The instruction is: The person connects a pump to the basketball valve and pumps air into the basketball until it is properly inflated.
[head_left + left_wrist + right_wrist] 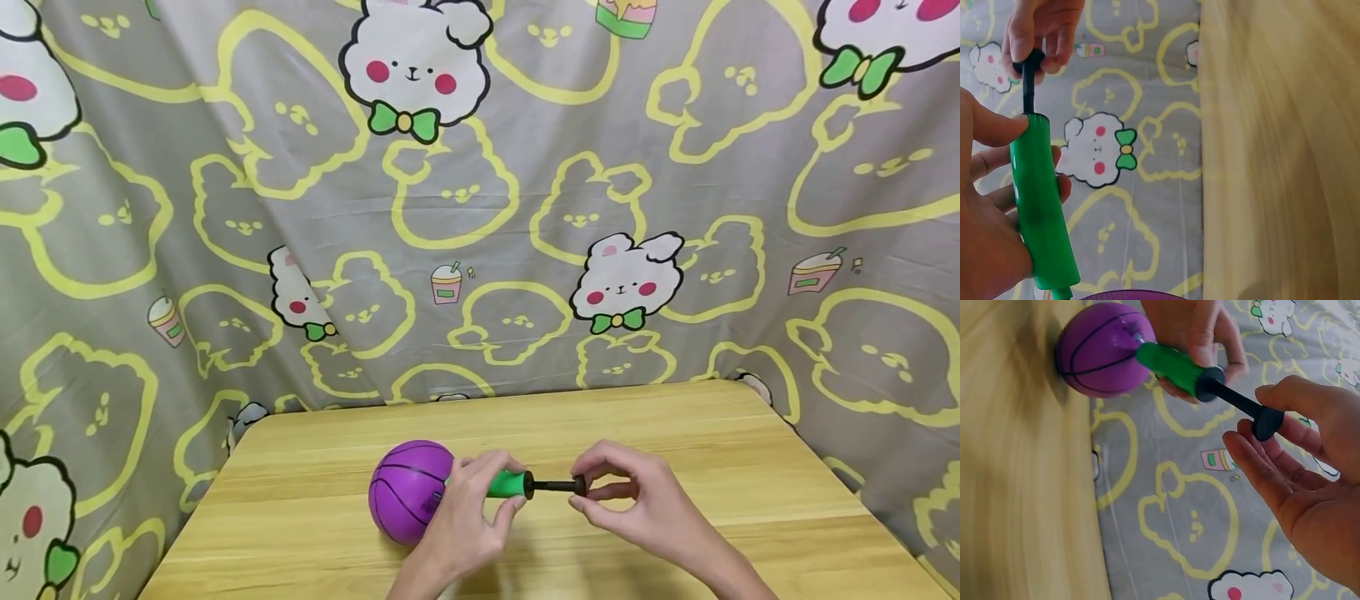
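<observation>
A green hand pump (507,484) with a black plunger rod (553,486) lies level above the table. My left hand (471,512) grips its barrel, thumb and fingers round it, as the left wrist view also shows. The fingers of my right hand (647,497) pinch the black plunger handle (1268,422), and part of the rod is drawn out. The purple ball (405,492), marked with black basketball lines, rests on the table left of the pump. In the right wrist view the pump's tip meets the ball at a small silvery fitting (1139,339).
The light wooden table (637,425) spreads beneath both hands. Behind it and at both sides hangs a grey curtain (510,217) with yellow outlines, white cartoon animals and drink cups.
</observation>
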`<state>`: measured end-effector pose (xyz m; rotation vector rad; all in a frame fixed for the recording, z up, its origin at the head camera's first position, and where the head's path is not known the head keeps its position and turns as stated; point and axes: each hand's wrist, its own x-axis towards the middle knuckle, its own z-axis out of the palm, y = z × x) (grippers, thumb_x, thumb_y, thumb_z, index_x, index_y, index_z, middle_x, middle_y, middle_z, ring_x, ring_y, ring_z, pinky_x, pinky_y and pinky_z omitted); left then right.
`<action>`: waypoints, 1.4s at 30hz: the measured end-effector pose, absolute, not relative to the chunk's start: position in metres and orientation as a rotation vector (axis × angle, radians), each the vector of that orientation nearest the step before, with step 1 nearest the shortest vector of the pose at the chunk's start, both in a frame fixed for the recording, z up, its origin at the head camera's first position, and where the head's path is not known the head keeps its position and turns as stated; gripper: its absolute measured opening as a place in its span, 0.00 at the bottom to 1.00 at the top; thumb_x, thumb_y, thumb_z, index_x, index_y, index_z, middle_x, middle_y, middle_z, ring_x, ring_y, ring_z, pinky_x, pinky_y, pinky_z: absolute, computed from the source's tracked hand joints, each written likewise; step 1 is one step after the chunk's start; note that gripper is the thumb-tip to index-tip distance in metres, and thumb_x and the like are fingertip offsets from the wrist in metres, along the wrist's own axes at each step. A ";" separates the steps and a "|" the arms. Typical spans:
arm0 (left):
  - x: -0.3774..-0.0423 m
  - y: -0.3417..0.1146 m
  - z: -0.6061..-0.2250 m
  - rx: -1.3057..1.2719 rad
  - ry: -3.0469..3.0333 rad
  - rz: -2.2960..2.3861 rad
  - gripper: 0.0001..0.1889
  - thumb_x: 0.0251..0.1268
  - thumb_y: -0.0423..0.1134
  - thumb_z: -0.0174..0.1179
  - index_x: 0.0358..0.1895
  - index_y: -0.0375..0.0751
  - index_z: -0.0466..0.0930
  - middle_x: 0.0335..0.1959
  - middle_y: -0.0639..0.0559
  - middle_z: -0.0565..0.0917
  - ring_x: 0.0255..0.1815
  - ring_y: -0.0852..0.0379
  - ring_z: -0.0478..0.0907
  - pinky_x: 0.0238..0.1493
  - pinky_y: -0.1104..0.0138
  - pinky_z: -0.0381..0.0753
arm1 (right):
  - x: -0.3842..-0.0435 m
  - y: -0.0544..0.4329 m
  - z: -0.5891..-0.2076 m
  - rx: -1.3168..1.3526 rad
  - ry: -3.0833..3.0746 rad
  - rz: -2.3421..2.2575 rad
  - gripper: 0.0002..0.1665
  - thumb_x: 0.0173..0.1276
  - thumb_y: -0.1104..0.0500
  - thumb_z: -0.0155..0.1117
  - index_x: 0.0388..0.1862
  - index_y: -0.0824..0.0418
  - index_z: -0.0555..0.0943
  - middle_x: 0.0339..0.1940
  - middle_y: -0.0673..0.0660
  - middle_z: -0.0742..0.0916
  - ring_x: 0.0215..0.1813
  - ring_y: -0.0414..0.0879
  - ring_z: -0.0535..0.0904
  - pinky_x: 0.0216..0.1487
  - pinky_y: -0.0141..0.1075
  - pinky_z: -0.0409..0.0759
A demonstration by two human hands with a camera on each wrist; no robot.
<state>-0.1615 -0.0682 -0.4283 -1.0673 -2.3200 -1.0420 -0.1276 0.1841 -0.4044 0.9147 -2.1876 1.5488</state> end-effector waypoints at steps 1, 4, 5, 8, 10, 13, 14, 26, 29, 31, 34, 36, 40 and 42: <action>-0.162 -0.070 -0.428 -1.054 -2.329 -1.050 0.16 0.61 0.35 0.68 0.50 0.52 0.78 0.47 0.65 0.83 0.48 0.67 0.80 0.55 0.54 0.68 | -0.127 0.186 -0.403 0.903 -2.197 1.551 0.18 0.60 0.69 0.77 0.45 0.56 0.83 0.41 0.52 0.87 0.40 0.47 0.86 0.35 0.40 0.87; -0.163 -0.074 -0.428 -1.021 -2.341 -1.064 0.16 0.60 0.35 0.68 0.50 0.52 0.79 0.46 0.66 0.83 0.47 0.67 0.80 0.55 0.54 0.68 | -0.127 0.191 -0.399 0.875 -2.221 1.556 0.17 0.60 0.68 0.77 0.45 0.56 0.83 0.40 0.52 0.86 0.40 0.47 0.86 0.36 0.41 0.87; -0.163 -0.075 -0.428 -1.012 -2.341 -1.068 0.16 0.60 0.34 0.69 0.49 0.52 0.79 0.46 0.66 0.83 0.47 0.68 0.80 0.55 0.54 0.68 | -0.127 0.192 -0.398 0.864 -2.227 1.555 0.17 0.61 0.68 0.77 0.45 0.56 0.83 0.40 0.52 0.86 0.40 0.47 0.86 0.36 0.41 0.87; -0.163 -0.078 -0.428 -0.993 -2.351 -1.081 0.15 0.60 0.34 0.69 0.48 0.53 0.79 0.45 0.68 0.82 0.45 0.69 0.79 0.55 0.54 0.68 | -0.126 0.197 -0.394 0.834 -2.242 1.556 0.17 0.61 0.68 0.77 0.45 0.55 0.83 0.40 0.52 0.86 0.39 0.47 0.86 0.37 0.41 0.87; -0.164 -0.080 -0.428 -0.987 -2.356 -1.081 0.15 0.60 0.34 0.69 0.48 0.54 0.78 0.45 0.68 0.81 0.46 0.69 0.79 0.54 0.54 0.67 | -0.125 0.200 -0.393 0.825 -2.247 1.550 0.17 0.61 0.69 0.76 0.45 0.54 0.83 0.40 0.52 0.86 0.39 0.47 0.86 0.37 0.41 0.87; -0.164 -0.083 -0.429 -0.983 -2.350 -1.072 0.16 0.60 0.34 0.68 0.48 0.54 0.78 0.45 0.68 0.82 0.46 0.68 0.79 0.54 0.54 0.67 | -0.124 0.204 -0.391 0.815 -2.247 1.541 0.17 0.60 0.70 0.76 0.45 0.56 0.83 0.40 0.52 0.86 0.39 0.47 0.86 0.37 0.41 0.87; -0.165 -0.084 -0.429 -0.983 -2.342 -1.064 0.15 0.60 0.34 0.68 0.48 0.53 0.78 0.45 0.67 0.82 0.45 0.68 0.79 0.54 0.55 0.68 | -0.124 0.205 -0.390 0.810 -2.247 1.531 0.17 0.60 0.70 0.76 0.45 0.56 0.83 0.40 0.52 0.86 0.39 0.47 0.86 0.37 0.41 0.87; -0.163 -0.090 -0.429 -0.984 -2.324 -1.111 0.16 0.60 0.34 0.69 0.48 0.53 0.79 0.45 0.70 0.81 0.45 0.70 0.79 0.53 0.58 0.68 | -0.117 0.210 -0.379 0.826 -2.293 1.517 0.17 0.62 0.66 0.77 0.47 0.53 0.84 0.41 0.52 0.87 0.41 0.46 0.86 0.39 0.41 0.87; -0.163 -0.087 -0.428 -0.978 -2.327 -1.123 0.16 0.60 0.34 0.68 0.49 0.52 0.79 0.45 0.69 0.81 0.44 0.69 0.79 0.53 0.57 0.68 | -0.118 0.212 -0.377 0.879 -2.251 1.497 0.20 0.59 0.70 0.76 0.49 0.55 0.84 0.42 0.54 0.87 0.41 0.46 0.86 0.40 0.41 0.87; -0.163 -0.084 -0.427 -0.974 -2.333 -1.127 0.15 0.61 0.34 0.68 0.49 0.52 0.79 0.45 0.68 0.82 0.45 0.69 0.79 0.53 0.56 0.68 | -0.120 0.214 -0.377 0.913 -2.208 1.474 0.22 0.57 0.73 0.76 0.49 0.57 0.85 0.42 0.55 0.86 0.41 0.46 0.86 0.40 0.40 0.86; -0.163 -0.080 -0.426 -0.976 -2.328 -1.113 0.16 0.61 0.33 0.68 0.50 0.52 0.79 0.46 0.67 0.82 0.46 0.68 0.79 0.53 0.56 0.68 | -0.121 0.217 -0.379 0.939 -2.158 1.460 0.24 0.54 0.76 0.76 0.49 0.59 0.86 0.41 0.56 0.87 0.41 0.46 0.87 0.41 0.40 0.86; -0.164 -0.078 -0.425 -0.978 -2.316 -1.102 0.16 0.60 0.33 0.68 0.49 0.51 0.79 0.46 0.65 0.83 0.47 0.67 0.80 0.53 0.55 0.68 | -0.123 0.217 -0.380 0.963 -2.129 1.458 0.25 0.53 0.78 0.76 0.49 0.61 0.86 0.41 0.56 0.87 0.40 0.46 0.87 0.41 0.40 0.86; -0.164 -0.075 -0.425 -0.969 -2.300 -1.100 0.17 0.57 0.32 0.69 0.48 0.50 0.79 0.46 0.64 0.83 0.47 0.66 0.80 0.52 0.54 0.67 | -0.126 0.214 -0.383 1.000 -2.071 1.473 0.26 0.51 0.80 0.75 0.48 0.64 0.86 0.40 0.58 0.86 0.40 0.46 0.87 0.40 0.40 0.86; -0.163 -0.074 -0.424 -0.964 -2.305 -1.109 0.17 0.57 0.32 0.69 0.48 0.49 0.79 0.46 0.64 0.83 0.47 0.66 0.80 0.52 0.54 0.67 | -0.127 0.213 -0.383 1.016 -2.042 1.488 0.26 0.51 0.81 0.75 0.48 0.65 0.86 0.40 0.59 0.86 0.40 0.46 0.87 0.40 0.40 0.85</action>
